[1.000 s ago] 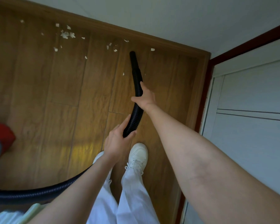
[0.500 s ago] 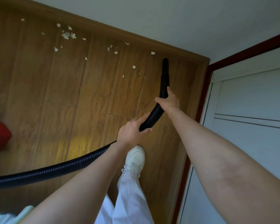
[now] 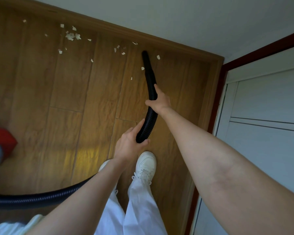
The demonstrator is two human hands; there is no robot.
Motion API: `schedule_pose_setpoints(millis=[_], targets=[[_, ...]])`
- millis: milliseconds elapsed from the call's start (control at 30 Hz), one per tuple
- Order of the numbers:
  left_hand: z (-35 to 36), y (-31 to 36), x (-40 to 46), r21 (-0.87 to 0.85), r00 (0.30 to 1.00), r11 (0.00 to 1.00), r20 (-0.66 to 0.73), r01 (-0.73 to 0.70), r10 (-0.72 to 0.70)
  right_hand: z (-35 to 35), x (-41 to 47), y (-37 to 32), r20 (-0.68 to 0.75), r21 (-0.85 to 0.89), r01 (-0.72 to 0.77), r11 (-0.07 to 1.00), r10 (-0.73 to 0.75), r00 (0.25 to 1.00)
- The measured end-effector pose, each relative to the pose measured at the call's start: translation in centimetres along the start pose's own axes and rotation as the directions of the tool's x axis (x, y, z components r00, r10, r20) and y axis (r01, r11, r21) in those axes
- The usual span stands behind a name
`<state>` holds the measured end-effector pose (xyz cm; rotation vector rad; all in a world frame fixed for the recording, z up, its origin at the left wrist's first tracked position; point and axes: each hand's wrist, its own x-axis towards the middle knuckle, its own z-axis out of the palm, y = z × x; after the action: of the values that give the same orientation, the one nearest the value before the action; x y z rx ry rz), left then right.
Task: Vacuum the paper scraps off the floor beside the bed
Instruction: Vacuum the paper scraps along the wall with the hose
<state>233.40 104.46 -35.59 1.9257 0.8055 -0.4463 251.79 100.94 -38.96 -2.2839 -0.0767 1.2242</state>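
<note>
Wooden floor [image 3: 61, 102] fills most of what I see, its planks running away from me to a brown baseboard [image 3: 159, 42] under a pale wall [image 3: 159, 16]. On the right stands a white door [image 3: 265, 106] in a dark red frame [image 3: 217, 99].

Both of my hands are on the black ribbed vacuum hose [image 3: 150, 92]. My right hand [image 3: 159, 101] grips it farther out, fingers curled round it and the thumb lying along the top. My left hand [image 3: 130, 146] holds it nearer to me, fingers wrapped under it. From there the hose passes behind my left forearm and curves off to the near left edge of the view. Its smooth tip [image 3: 144, 54] points at the far baseboard, low over the floor; I cannot tell whether it touches.

Paper scraps [image 3: 72, 36] lie scattered along the far side of the floor, the thickest cluster to the far left. One scrap [image 3: 158, 57] sits just right of the tip, another [image 3: 142, 68] just left of the hose, and a smaller one [image 3: 131, 78] a little nearer.

Below my hands are my white shoes [image 3: 146, 165] and white trousers [image 3: 139, 209]. At the left edge something red [image 3: 3, 139] and grey shows, too cut off to name.
</note>
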Motion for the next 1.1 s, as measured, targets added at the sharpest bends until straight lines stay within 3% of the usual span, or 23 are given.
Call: schedule_pose_setpoints(millis=[433,600,900,1100], targets=[[2.5,0.9,0.4,0.22,0.988,0.967,0.107,-0.129,0.108,-3.3,-1.8,4.9,-0.111,0.078,-0.163,0.984,0.171,0.979],[1.4,-0.2,-0.8,0.174,0.993,0.982,0.101,-0.08,0.063,-1.2,-1.8,3.9,-0.006,0.11,-0.165,0.98,0.166,0.986],[-1.1,-3.2,-6.5,-0.073,0.996,0.994,-0.032,0.084,-0.086,5.8,-3.8,0.1,0.134,-0.04,-0.028,0.999,0.033,0.99],[-1.3,-3.3,-9.1,-0.107,0.995,0.99,0.039,0.097,-0.093,6.6,-6.7,1.9,0.071,-0.012,-0.094,0.996,0.095,0.993]])
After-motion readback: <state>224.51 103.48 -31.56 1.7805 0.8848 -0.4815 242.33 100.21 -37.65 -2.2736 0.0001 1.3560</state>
